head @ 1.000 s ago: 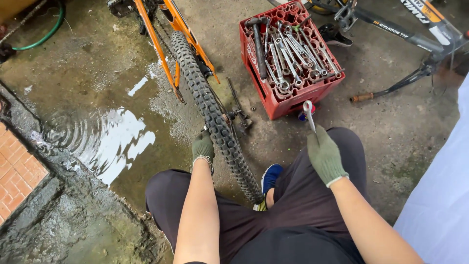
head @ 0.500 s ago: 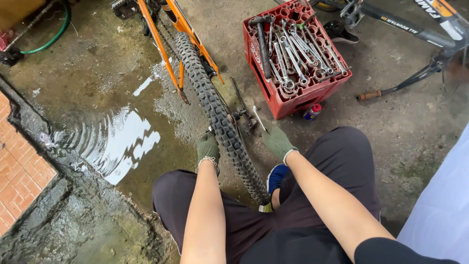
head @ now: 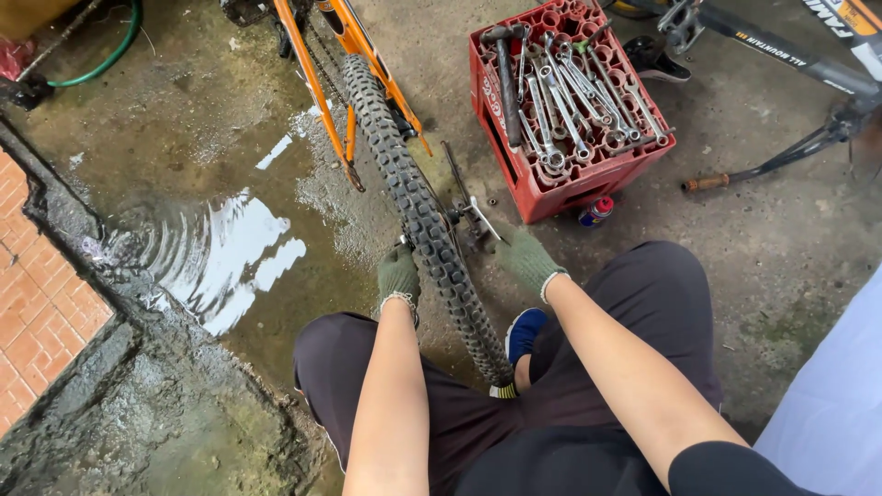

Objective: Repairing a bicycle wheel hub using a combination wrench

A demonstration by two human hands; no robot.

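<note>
Both gloved hands sit at the hub of a knobby bicycle wheel (head: 418, 207), 1 on each side of the tyre. The left hand (head: 399, 276) is curled in against the tyre's left side near the axle; whether its fingers actually pinch anything cannot be told, as the tyre hides them. The right hand (head: 525, 260) is closed around the handle of a silver wrench (head: 481, 218), whose head points toward the axle on the tyre's right side.

In the head view, the wheel stands upright on the concrete floor (head: 781, 257), running from the orange bike frame (head: 340, 83) at the top edge down between the person's knees, where it ends just beside a blue shoe (head: 524, 332). A red crate (head: 514, 174) full of spanners stands near the wheel on its right, with a small spray can (head: 597, 211) touching its lower corner. A puddle (head: 220, 253) lies to the left of the wheel, beside a brick edge (head: 37, 303) at the left border. A green hose (head: 110, 50) curls in the top left corner.
</note>
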